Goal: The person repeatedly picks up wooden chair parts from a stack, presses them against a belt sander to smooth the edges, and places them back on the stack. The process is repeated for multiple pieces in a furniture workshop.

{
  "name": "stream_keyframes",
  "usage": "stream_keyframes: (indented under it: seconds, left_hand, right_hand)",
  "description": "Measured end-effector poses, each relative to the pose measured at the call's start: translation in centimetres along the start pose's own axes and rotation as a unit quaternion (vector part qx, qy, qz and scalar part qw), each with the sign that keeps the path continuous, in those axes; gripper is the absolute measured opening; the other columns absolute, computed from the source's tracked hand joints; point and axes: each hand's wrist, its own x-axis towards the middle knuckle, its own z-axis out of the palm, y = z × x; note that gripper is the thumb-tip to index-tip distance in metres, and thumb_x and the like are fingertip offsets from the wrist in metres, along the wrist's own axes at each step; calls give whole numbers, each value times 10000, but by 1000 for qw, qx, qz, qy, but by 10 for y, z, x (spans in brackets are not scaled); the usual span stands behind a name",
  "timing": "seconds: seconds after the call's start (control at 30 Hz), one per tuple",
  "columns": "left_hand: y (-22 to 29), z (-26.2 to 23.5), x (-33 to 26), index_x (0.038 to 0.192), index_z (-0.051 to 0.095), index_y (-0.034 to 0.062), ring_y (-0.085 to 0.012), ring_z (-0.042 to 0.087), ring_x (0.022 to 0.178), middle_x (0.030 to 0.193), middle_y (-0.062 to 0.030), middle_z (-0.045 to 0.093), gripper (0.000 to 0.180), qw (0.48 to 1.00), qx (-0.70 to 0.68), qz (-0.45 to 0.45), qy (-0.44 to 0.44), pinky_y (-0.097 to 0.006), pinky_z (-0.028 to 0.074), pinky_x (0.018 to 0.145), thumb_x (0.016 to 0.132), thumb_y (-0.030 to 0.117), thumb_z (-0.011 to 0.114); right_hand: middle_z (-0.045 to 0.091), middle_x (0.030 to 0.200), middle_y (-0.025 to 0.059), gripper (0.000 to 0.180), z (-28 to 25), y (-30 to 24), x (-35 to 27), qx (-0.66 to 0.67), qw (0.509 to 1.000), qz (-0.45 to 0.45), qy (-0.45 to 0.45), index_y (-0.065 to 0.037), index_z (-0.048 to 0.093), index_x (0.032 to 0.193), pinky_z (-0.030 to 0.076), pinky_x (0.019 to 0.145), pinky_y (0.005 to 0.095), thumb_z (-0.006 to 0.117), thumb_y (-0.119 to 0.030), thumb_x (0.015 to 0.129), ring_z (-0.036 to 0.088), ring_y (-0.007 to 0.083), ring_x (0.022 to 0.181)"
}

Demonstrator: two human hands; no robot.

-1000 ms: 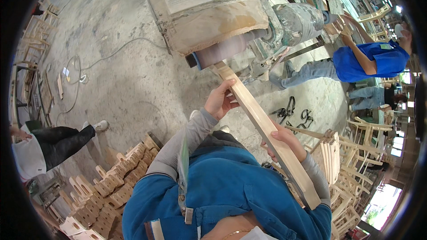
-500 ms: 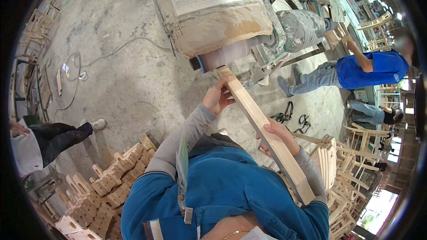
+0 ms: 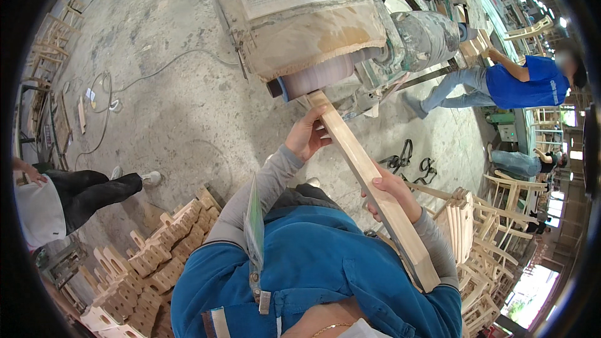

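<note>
**Slat end against the sanding drum**

You hold a long wooden slat [image 3: 366, 175] slanting from your lower right up to the drum [image 3: 316, 76]. Its top end touches the underside of the pale drum, just under the edge of the dusty hood [image 3: 300, 19]. Your left hand [image 3: 308, 134] grips the slat near that top end, fingers [image 3: 318, 114] wrapped over its left edge and clamped on the wood. Your right hand [image 3: 389, 191] grips it about midway, fingers curled around the right edge, also clamped on. The lower end runs past your right elbow, beside the blue apron [image 3: 313, 263].

To your left the concrete floor [image 3: 169, 106] lies open, crossed by a thin cable [image 3: 147, 75]. Lower left, a heap of cut wooden parts [image 3: 150, 256] sits close to your side, and a person in dark trousers [image 3: 87, 191] stands beyond it. To your right, stacked chair frames [image 3: 482, 238] crowd in near the slat's lower half. A person in a blue shirt [image 3: 526, 84] works well apart, past the motor [image 3: 426, 34].

Compared with a second ago, the slat lies in much the same line with both grips unchanged; the drum and hood now sit larger and nearer in view.
</note>
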Motion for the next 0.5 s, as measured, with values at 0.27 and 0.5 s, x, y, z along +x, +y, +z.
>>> stream_keyframes:
  seconds: [0.27, 0.5]
  left_hand:
    - [-9, 5, -10, 1102, 470, 50, -251, 559, 945, 1017, -114, 532, 427, 1000, 9, 9, 2, -448, 474, 862, 834, 363, 580]
    - [-17, 11, -23, 1094, 478, 59, -226, 560, 936, 1016, -98, 531, 407, 1000, 25, 13, -9, -422, 485, 838, 833, 354, 579]
  right_hand:
    - [515, 813, 101, 713, 0, 10, -13, -11, 1000, -10, 9, -131, 193, 1426, 470, 403, 250, 529, -286, 817, 542, 140, 512]
    - [517, 853, 98, 701, -2, 19, -28, -6, 1000, -13, -4, -133, 176, 1432, 450, 423, 247, 511, -261, 830, 539, 137, 522]
